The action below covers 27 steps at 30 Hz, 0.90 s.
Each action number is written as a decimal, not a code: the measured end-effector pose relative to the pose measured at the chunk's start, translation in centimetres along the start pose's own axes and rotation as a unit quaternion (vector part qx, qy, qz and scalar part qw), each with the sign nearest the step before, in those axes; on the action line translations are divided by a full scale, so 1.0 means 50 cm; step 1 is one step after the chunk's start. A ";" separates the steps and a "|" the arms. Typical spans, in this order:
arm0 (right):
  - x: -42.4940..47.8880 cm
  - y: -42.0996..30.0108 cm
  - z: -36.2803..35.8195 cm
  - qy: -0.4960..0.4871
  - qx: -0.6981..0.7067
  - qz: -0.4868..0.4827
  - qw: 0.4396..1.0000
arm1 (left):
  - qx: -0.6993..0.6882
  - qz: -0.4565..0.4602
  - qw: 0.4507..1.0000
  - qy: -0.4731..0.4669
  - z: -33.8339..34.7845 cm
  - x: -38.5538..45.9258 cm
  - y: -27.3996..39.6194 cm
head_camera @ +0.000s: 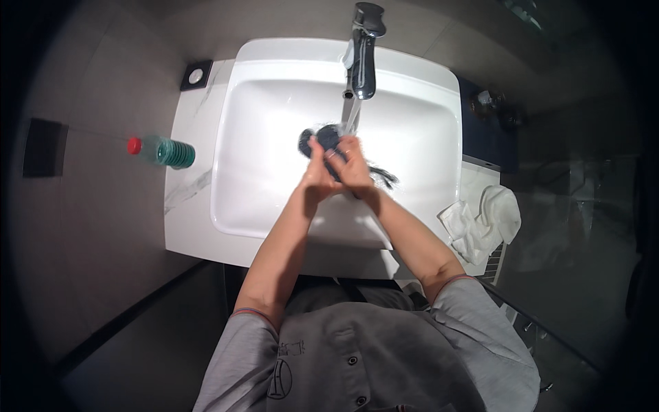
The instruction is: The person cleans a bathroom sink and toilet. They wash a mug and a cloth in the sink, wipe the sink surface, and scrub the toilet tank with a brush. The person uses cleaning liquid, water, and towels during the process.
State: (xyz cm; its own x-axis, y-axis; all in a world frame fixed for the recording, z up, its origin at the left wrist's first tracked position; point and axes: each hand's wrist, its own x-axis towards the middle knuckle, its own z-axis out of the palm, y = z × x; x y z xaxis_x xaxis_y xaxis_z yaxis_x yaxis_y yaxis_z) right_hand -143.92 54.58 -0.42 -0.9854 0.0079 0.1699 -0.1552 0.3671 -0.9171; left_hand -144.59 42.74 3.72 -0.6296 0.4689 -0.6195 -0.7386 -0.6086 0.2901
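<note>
Both hands grip a dark, wet, soft-looking item [328,136], perhaps cloth, inside the white washbasin [257,154]. My left hand [320,172] holds its left side, thumb pointing up along it. My right hand [352,167] presses on it from the right, fingers bent over its top. A stream of water [353,119] runs from the chrome faucet [364,62] onto the item near my right fingers. Thin dark strips [383,176] stick out to the right below that hand. My hands cover much of the item, so its full shape cannot be told.
A bottle of green liquid with a red cap [175,153] stands on the marble-patterned counter [188,206] at left, below a small dark square holder [196,75]. A crumpled white cloth [481,221] lies at right. Behind it is a dark tray or box [486,134] with small items.
</note>
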 end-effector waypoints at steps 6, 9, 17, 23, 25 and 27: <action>-0.038 -0.188 0.029 -0.044 -0.026 -0.160 0.986 | -0.054 -0.077 0.992 -0.082 -0.057 0.017 0.063; 0.050 -0.147 0.006 -0.005 -0.090 -0.003 0.996 | -0.029 0.065 0.981 0.183 0.016 -0.021 0.000; 0.044 0.030 -0.107 0.173 -0.374 0.048 0.910 | 0.218 0.000 0.971 0.098 -0.112 -0.109 0.086; -0.052 -0.086 0.079 -0.005 0.004 -0.087 0.996 | 0.004 -0.003 0.997 0.075 -0.114 -0.002 0.031; -0.065 -0.192 0.062 -0.001 0.124 -0.168 0.978 | -0.034 -0.066 0.997 -0.032 -0.128 -0.009 0.051; -0.029 -0.183 0.061 0.037 0.060 -0.117 0.991 | -0.034 0.025 0.998 0.044 -0.123 0.006 0.028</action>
State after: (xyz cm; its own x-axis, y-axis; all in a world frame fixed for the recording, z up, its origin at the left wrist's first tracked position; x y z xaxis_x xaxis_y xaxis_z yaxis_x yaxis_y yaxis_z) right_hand -141.29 48.38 6.62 -0.9149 0.0050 0.4037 -0.3894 0.2531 -0.8856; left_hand -144.33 38.08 -0.51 -0.6390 0.3811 -0.6682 -0.6875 -0.6726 0.2738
